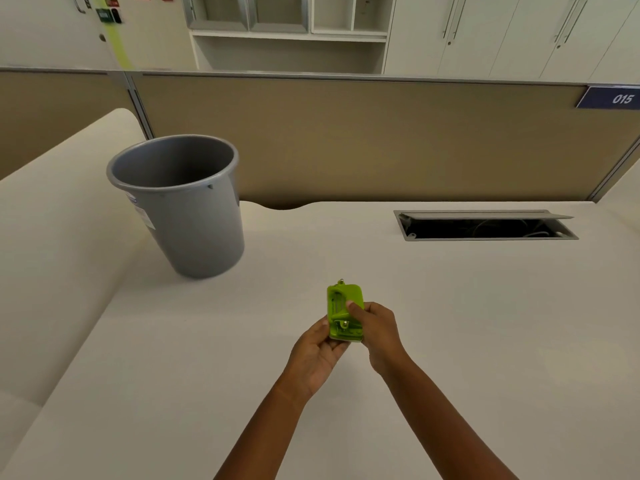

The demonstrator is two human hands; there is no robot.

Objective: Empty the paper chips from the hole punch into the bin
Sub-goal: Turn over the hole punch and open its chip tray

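Office cubicle, pale bench [450, 341]: both hands hold a green hole punch [344, 311] over it.

Left hand [320, 348] cups the punch from below while the right hand [379, 329] pinches its side, thumb on top, so both are closed on it. Its underside seems turned up. The grey bin [180, 202] stands upright, well apart to the left. Best to keep the chip tray shut, carry the punch above the bin's mouth, then open it there, so no chips scatter.

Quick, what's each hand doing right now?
Left hand: closed on the green hole punch, supporting it from below.
Right hand: closed on the same punch, thumb on top.
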